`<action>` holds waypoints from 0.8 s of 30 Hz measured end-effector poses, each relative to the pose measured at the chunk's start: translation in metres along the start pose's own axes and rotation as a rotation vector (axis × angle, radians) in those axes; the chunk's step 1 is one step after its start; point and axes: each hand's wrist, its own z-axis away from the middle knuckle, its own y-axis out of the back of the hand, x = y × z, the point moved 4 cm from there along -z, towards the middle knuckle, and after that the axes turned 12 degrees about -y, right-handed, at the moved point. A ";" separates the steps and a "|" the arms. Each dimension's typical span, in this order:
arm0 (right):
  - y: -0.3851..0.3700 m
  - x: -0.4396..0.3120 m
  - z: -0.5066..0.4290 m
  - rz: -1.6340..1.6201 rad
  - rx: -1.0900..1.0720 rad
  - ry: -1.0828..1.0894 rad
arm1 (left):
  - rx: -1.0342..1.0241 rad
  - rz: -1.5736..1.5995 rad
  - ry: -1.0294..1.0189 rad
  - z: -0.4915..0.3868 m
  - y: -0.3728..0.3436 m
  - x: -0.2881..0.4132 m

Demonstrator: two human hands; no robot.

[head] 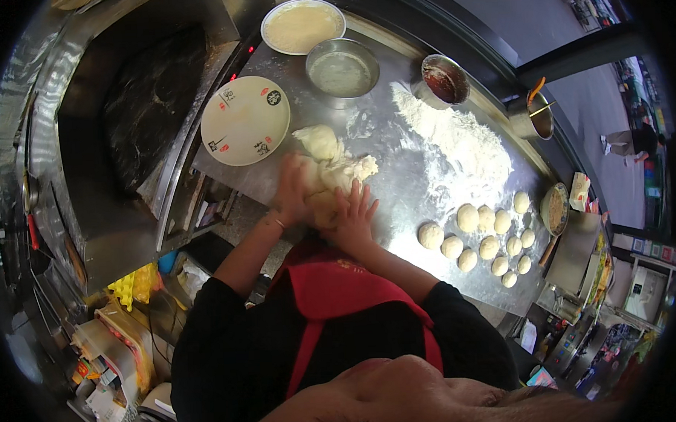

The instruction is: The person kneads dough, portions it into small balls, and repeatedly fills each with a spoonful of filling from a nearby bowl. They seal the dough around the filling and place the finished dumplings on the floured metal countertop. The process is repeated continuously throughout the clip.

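A lump of pale dough (pixel 336 168) lies on a metal worktop (pixel 393 180), close in front of my body. My left hand (pixel 292 193), blurred, is at the left side of the dough; whether its fingers grip it is unclear. On the dough's near right edge rests my right hand (pixel 354 213), fingers spread. A large white plate with printed marks (pixel 246 121) stands just beyond my left hand. Several round dough balls (pixel 467 218) sit on the right part of the worktop. Loose white flour (pixel 453 138) is heaped beyond the middle.
Along the far edge stand a bowl of yellowish powder (pixel 304 27), a metal bowl (pixel 342 69), a pot with red residue (pixel 444 82) and a pot holding utensils (pixel 530 115). A handled pan (pixel 555 210) is at the right end. A dark griddle (pixel 155 106) lies left.
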 end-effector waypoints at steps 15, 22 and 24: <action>0.036 0.081 -0.235 0.002 0.120 0.000 | -0.545 -0.207 0.307 -0.140 -0.075 -0.050; 0.021 0.072 -0.106 -0.090 0.050 0.191 | -0.424 -0.079 0.006 -0.073 -0.027 0.010; 0.020 0.081 -0.052 -0.202 -0.110 0.218 | -0.542 0.089 0.117 -0.022 -0.024 0.027</action>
